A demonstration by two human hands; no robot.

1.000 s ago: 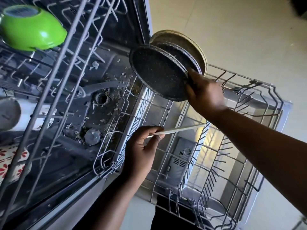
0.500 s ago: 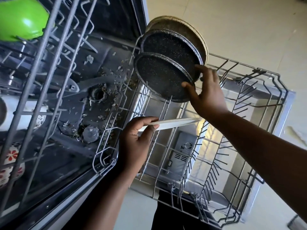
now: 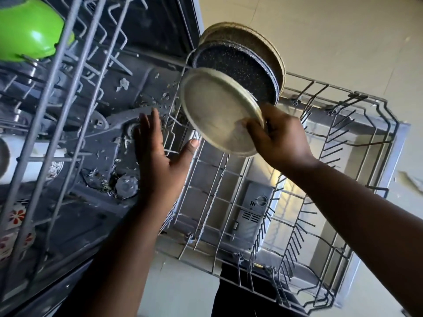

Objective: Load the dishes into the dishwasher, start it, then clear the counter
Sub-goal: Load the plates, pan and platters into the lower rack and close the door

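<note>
Gripping the round cream plate with my right hand over the wire lower rack, my left hand hangs released, fingers straight.

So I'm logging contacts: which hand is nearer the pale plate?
Right. The right hand grips the pale plate at its rim; the left hand is open beside it, apart.

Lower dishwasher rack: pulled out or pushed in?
Pulled out. The lower rack sits over the open door, with its detergent dispenser visible through the wires.

Cream plate passed to right hand.
</note>
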